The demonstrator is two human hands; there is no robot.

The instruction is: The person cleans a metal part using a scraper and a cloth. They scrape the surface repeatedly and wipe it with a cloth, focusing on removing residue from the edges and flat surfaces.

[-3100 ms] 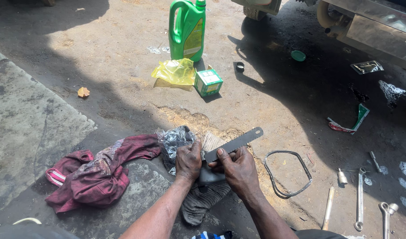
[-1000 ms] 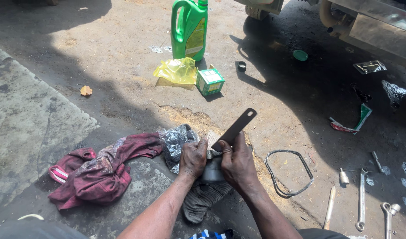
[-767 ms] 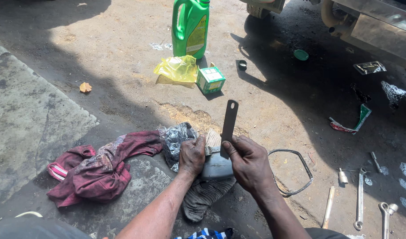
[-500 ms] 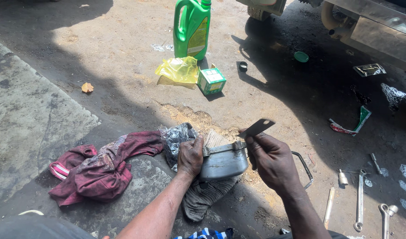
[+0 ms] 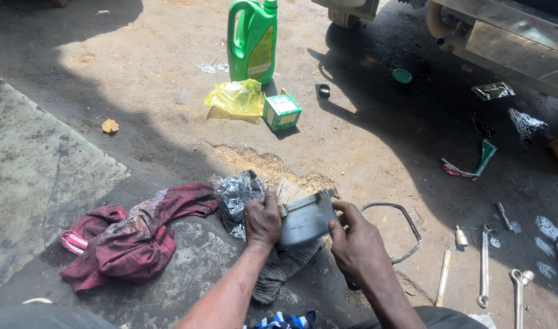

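Observation:
My left hand (image 5: 262, 217) grips the left end of a grey metal pan-like part (image 5: 305, 218). On the part's right edge sits my right hand (image 5: 358, 244), fingers closed on it. The part is tilted, its flat face toward me, held just above a dark grey rag (image 5: 285, 268) on the ground. A flat metal bar seen earlier in my right hand is hidden now or lies along the part's top edge.
A maroon cloth (image 5: 129, 237) and crumpled clear plastic (image 5: 236, 192) lie left. Behind stand a green oil jug (image 5: 252, 39), a yellow bag (image 5: 236, 97) and a small green box (image 5: 281, 111). A rubber gasket loop (image 5: 407, 225) and spanners (image 5: 484, 262) lie right, below a vehicle (image 5: 504, 36).
The flat bar swung from pointing right to upright, then dropped out of sight. The grey part was lifted and turned, and my right hand shifted onto its right edge.

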